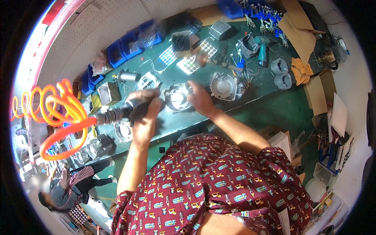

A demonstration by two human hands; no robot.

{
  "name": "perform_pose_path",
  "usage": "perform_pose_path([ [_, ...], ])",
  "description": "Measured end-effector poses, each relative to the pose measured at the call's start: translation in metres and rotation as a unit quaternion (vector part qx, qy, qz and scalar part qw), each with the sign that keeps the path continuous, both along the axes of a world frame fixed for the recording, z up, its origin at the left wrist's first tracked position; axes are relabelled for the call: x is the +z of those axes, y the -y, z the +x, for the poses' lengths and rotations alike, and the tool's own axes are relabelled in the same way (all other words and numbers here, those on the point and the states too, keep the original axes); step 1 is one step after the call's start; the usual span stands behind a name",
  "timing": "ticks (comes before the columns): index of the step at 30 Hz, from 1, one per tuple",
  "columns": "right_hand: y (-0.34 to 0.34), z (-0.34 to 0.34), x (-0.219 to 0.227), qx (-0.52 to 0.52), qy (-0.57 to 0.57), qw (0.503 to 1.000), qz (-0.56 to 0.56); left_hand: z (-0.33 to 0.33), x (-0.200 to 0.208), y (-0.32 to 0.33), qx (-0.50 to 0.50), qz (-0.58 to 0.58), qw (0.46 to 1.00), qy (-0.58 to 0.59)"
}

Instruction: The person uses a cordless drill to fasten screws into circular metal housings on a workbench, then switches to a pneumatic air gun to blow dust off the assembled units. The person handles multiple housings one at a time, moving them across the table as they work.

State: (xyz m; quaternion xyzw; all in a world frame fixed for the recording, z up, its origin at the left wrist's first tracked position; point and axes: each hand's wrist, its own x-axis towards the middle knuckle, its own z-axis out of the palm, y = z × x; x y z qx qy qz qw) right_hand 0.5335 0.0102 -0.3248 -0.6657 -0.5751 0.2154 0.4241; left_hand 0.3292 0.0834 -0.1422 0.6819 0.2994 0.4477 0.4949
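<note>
My left hand [145, 124] is closed around a dark air tool [136, 111], whose metal fitting joins a bright orange coiled hose [58, 105] on the left. The tool's front end is hidden by my fingers. Just to its right, a silver metal housing [177, 98] lies on the green worktop. My right hand [202, 101] grips the housing's right edge, thumb and index finger against it. A second round-centred metal housing [225, 87] rests right of that hand. Behind my left hand is a pale metal frame [149, 81].
A teal power drill [262, 51] and grey ring parts [280, 72] lie at the right, beside an orange cloth [301, 71]. Blue bins [130, 43] line the back. Sheets of round stickers [188, 64] lie mid-table. Another person [70, 184] is at lower left.
</note>
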Motion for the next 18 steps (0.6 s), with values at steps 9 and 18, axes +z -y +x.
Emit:
perform_pose_path([
  [9,0.008,0.003,0.010,-0.009,0.005,1.000,-0.016,-0.010,-0.030,0.034,0.055,-0.046,0.995,0.069],
  [18,0.008,0.005,0.019,-0.001,-0.012,0.999,-0.043,-0.007,-0.019,0.039,0.039,-0.063,0.997,0.028],
])
